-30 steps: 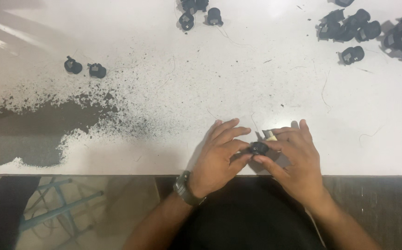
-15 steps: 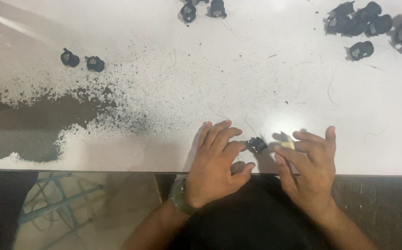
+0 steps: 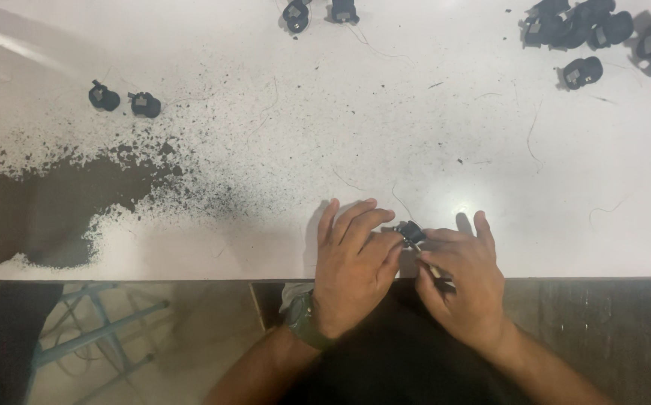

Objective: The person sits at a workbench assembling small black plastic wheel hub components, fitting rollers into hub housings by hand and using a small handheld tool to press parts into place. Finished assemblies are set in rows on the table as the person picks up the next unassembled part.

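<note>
At the near edge of the white table [image 3: 445,150], my left hand [image 3: 351,262] and my right hand [image 3: 464,281] meet around a small black part [image 3: 409,231]. The left fingers press against its left side, with a dark watch on that wrist. My right hand's fingertips pinch the part from the right, and a thin pale piece shows under its fingers. Most of the part is hidden by my fingers.
Two small black parts [image 3: 124,100] lie at the far left, two more [image 3: 318,12] at the top middle, and a cluster of several [image 3: 588,34] at the top right. Dark powder [image 3: 63,202] is spread over the table's left side. Thin wire scraps lie scattered about.
My hands drew apart half a second ago, leaving the part between them; now they have closed in on it again. The view has shifted slightly.
</note>
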`<action>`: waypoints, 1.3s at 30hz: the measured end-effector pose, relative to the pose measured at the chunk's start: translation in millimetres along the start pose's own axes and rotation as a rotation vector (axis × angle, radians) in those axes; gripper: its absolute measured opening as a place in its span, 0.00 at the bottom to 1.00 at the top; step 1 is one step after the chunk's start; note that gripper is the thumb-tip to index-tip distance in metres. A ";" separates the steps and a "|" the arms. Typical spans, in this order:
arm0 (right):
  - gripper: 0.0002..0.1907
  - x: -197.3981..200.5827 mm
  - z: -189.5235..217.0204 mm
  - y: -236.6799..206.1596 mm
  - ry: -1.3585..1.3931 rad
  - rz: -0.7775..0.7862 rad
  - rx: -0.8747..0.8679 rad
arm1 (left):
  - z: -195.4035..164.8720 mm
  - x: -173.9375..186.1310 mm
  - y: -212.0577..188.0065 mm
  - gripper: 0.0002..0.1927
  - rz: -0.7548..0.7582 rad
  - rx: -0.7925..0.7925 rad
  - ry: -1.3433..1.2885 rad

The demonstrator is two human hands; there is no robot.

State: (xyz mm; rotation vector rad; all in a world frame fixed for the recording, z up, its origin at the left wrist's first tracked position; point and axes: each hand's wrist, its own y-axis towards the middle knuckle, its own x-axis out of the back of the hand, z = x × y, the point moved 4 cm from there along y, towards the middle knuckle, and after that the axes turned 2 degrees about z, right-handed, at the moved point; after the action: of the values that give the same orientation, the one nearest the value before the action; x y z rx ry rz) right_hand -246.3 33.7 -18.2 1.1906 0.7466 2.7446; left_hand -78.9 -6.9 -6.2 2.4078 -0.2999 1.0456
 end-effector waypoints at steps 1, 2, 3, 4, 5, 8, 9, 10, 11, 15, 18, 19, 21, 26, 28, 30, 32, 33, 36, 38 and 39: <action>0.18 -0.1 0.5 0.4 -0.003 0.006 0.011 | 0.6 -0.4 0.0 0.07 0.012 -0.008 0.003; 0.18 -0.3 0.2 0.7 -0.006 0.006 0.004 | 0.5 -0.3 0.1 0.07 0.008 -0.030 0.009; 0.18 -0.7 -0.2 0.6 -0.008 0.007 -0.002 | 0.6 -0.1 0.1 0.07 0.002 -0.051 0.016; 0.18 -1.1 -0.2 0.1 -0.010 0.008 -0.010 | 0.5 0.1 -0.2 0.07 -0.001 -0.072 0.022; 0.18 -1.5 -0.1 -0.4 0.001 0.003 -0.010 | 0.6 0.0 -0.3 0.08 -0.001 -0.091 0.041; 0.18 -2.4 -0.2 -1.7 0.015 -0.004 -0.007 | 0.9 -0.6 -0.5 0.08 -0.004 -0.135 0.082; 0.19 -2.5 -0.3 -2.2 0.009 0.001 -0.005 | 1.1 -0.9 -0.7 0.08 -0.005 -0.139 0.085; 0.19 -2.7 -0.1 -2.8 0.003 0.007 -0.004 | 1.1 -1.0 -0.9 0.08 -0.005 -0.143 0.088; 0.19 -2.7 -0.4 -3.0 0.004 0.012 0.005 | 0.9 -1.2 -1.6 0.08 -0.001 -0.141 0.095; 0.18 -3.2 -0.1 -4.3 0.015 0.004 0.022 | -0.5 1.0 -6.3 0.08 -0.004 -0.137 0.108; 0.17 -4.0 1.5 -4.9 0.019 -0.011 0.012 | 0.1 3.7 -10.6 0.08 -0.007 -0.117 0.103; 0.17 -4.1 1.8 -4.6 0.019 -0.014 0.009 | 0.6 4.1 -11.6 0.09 -0.007 -0.107 0.102; 0.17 -5.2 2.5 -3.7 0.002 0.019 0.010 | 1.1 4.3 -13.8 0.08 -0.014 -0.092 0.088; 0.19 -5.2 3.0 -1.7 -0.010 0.059 0.028 | 1.3 4.6 -18.7 0.08 -0.036 -0.084 0.058; 0.19 -5.7 3.1 -1.2 0.004 0.062 0.041 | 2.4 5.4 -19.3 0.07 -0.049 -0.094 0.055; 0.19 -6.3 3.0 -1.1 0.009 0.055 0.039 | 2.0 4.7 -19.9 0.06 -0.021 -0.126 0.095; 0.18 -6.9 2.9 -0.7 0.015 0.047 0.040 | 1.0 4.6 -20.2 0.05 -0.021 -0.161 0.129; 0.18 -6.9 3.0 -0.6 0.018 0.045 0.042 | -0.3 4.6 -20.7 0.05 -0.035 -0.176 0.141; 0.17 -7.0 3.1 -0.3 0.005 0.055 0.040 | -2.5 4.0 -20.2 0.05 -0.086 -0.189 0.127; 0.17 -6.9 3.3 -0.7 0.002 0.058 0.030 | -2.5 3.5 -18.8 0.06 -0.115 -0.170 0.113; 0.17 -7.0 3.3 -1.1 0.007 0.054 0.022 | -2.1 3.1 -17.8 0.06 -0.127 -0.152 0.112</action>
State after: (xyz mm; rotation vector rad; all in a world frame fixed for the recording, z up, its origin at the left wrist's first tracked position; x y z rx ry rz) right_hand -239.3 34.4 -21.5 1.2236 0.7587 2.7923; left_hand -71.3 9.4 -9.0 2.1934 -0.1780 1.0564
